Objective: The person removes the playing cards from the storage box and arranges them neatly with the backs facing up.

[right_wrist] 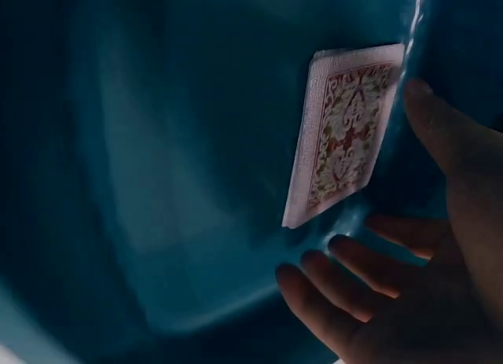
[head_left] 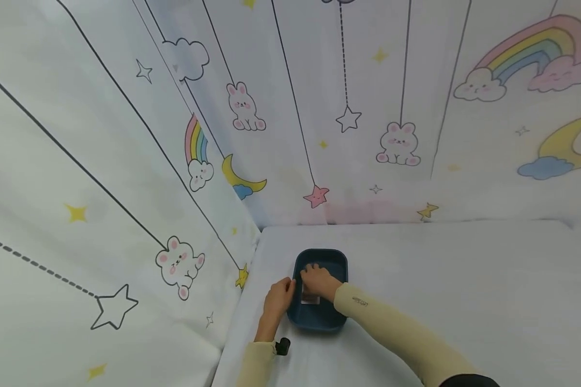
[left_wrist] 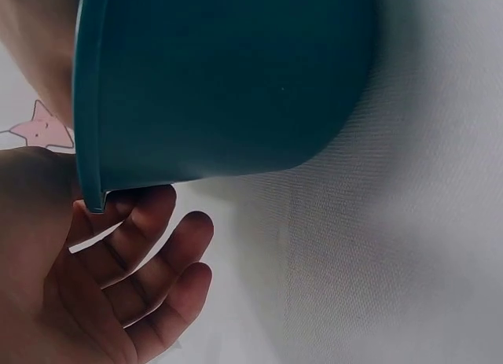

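A deep teal plastic tub (head_left: pixel 321 322) stands on the white table. Inside it, a small stack of playing cards (right_wrist: pixel 350 136) with a patterned red-and-green back lies against the tub floor near one wall. My right hand (right_wrist: pixel 393 277) reaches into the tub beside the cards, fingers spread and gently bent, with a gap visible between thumb and cards. At the tub's left side, my left hand (head_left: pixel 280 296) holds the rim. In the left wrist view its fingers (left_wrist: pixel 161 262) curve below the rim on the outer wall, while the thumb is mostly hidden behind the rim.
The white tabletop (head_left: pixel 465 279) stretches to the right of the tub. A printed cloth wall (head_left: pixel 126 242) rises close on the left, and another (head_left: pixel 358 177) stands behind the table. A black wrist device (head_left: pixel 283 346) sits at my left sleeve.
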Tool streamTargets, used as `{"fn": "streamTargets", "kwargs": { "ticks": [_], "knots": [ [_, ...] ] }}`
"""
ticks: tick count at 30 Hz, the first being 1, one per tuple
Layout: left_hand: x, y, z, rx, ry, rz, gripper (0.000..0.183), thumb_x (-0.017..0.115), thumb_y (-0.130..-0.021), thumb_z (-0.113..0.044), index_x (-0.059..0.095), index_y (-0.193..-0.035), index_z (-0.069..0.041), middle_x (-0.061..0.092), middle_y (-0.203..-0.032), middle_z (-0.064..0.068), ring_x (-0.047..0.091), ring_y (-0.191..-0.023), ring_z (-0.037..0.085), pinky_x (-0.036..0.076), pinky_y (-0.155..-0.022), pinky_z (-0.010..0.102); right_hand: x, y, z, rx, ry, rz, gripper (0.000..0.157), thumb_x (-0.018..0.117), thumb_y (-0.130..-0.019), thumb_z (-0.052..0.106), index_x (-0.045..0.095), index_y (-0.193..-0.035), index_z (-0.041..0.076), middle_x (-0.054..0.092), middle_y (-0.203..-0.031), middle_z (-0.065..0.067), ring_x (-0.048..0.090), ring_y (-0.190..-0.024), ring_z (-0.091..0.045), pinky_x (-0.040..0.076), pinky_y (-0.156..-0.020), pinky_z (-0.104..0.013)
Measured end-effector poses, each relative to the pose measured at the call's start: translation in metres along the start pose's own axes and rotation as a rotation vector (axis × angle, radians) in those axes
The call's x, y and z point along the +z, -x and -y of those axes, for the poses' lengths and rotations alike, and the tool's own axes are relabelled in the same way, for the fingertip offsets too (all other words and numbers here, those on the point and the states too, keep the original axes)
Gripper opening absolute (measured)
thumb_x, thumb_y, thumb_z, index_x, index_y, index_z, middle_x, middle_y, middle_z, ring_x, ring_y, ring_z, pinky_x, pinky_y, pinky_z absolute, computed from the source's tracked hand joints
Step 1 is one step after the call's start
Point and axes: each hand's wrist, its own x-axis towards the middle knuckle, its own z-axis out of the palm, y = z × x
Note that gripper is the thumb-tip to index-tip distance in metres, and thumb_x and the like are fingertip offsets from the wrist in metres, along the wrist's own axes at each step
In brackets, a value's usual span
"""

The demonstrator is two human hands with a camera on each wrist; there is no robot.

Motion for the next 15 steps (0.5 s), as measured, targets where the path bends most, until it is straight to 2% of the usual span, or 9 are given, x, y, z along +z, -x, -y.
{"fn": "streamTargets", "kwargs": {
  "ticks": [4,8,12,15],
  "knots": [
    [0.0039,-0.0001,-0.0020,-0.020,0.009,0.018,0.036,0.051,-0.106,-0.030,0.050,-0.073,-0.014,0.041,-0.062,-0.004,0.039,-0.052,0.010,0.030,-0.048,0.026,-0.0013,-0.0007,0.0012,0.016,0.005,0.027,0.056,0.073,-0.090,0.043,0.060,-0.128,0.004,0.059,-0.123,-0.016,0.060,-0.110,-0.030,0.055,-0.090,-0.042],
    [0.0056,-0.0013,-0.0039,-0.007,0.016,0.027,0.036,0.050,-0.106,-0.030,0.050,-0.074,-0.013,0.042,-0.063,-0.003,0.040,-0.053,0.011,0.031,-0.049,0.026,-0.0023,0.0009,0.0021,0.025,0.004,0.027,0.061,0.077,-0.086,0.043,0.061,-0.127,0.001,0.058,-0.124,-0.017,0.060,-0.110,-0.030,0.055,-0.090,-0.040],
    [0.0033,-0.0017,-0.0044,-0.018,0.014,0.033,0.035,0.049,-0.106,-0.029,0.051,-0.075,-0.013,0.043,-0.064,-0.002,0.040,-0.053,0.011,0.031,-0.049,0.026,-0.0030,-0.0008,0.0034,0.047,-0.052,0.021,0.066,0.082,-0.083,0.039,0.058,-0.130,0.000,0.056,-0.129,-0.020,0.058,-0.115,-0.033,0.055,-0.092,-0.042],
    [0.0000,-0.0010,-0.0029,-0.036,0.007,0.036,0.035,0.050,-0.106,-0.029,0.051,-0.075,-0.014,0.044,-0.064,-0.002,0.041,-0.053,0.011,0.032,-0.049,0.026,-0.0024,-0.0048,0.0043,0.049,-0.104,-0.005,0.066,0.085,-0.081,0.034,0.056,-0.130,0.000,0.055,-0.126,-0.020,0.058,-0.113,-0.033,0.055,-0.090,-0.043]
  ]
}}
